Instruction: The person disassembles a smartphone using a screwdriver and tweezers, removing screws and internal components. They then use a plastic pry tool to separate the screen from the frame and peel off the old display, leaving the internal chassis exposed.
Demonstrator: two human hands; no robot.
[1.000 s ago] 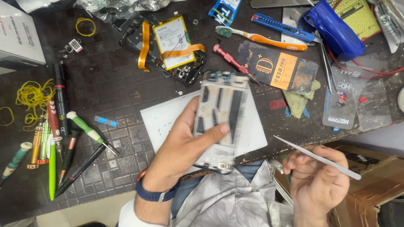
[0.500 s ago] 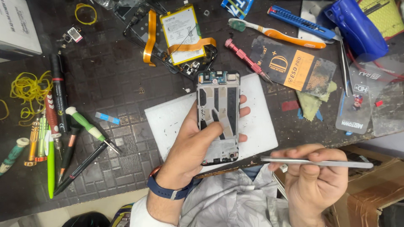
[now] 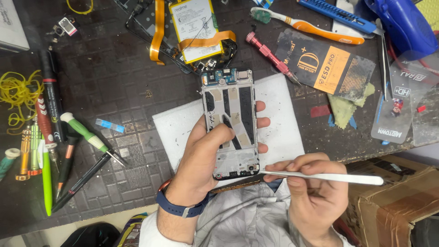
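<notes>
The left hand [image 3: 206,160] grips an opened phone frame [image 3: 230,123] around its sides, thumb pressed on its bare inside, and holds it upright over a white sheet [image 3: 279,132] on the dark tabletop [image 3: 128,82]. The right hand [image 3: 311,192] pinches thin metal tweezers [image 3: 320,176]. Half a second ago the tweezers hung a little way off from the frame; now their tip touches the frame's bottom right corner. The frame has hardly moved.

Above the frame lies a phone battery [image 3: 194,29] with orange ribbon strips. A red screwdriver [image 3: 270,52] and a black and orange packet [image 3: 327,64] lie to the right of it. A toothbrush [image 3: 306,27] lies near the top. On the left sit pens and small screwdrivers [image 3: 45,146] and yellow rubber bands [image 3: 16,91]. A cardboard box [image 3: 393,196] stands just past the right hand. Nothing blocks the tweezers.
</notes>
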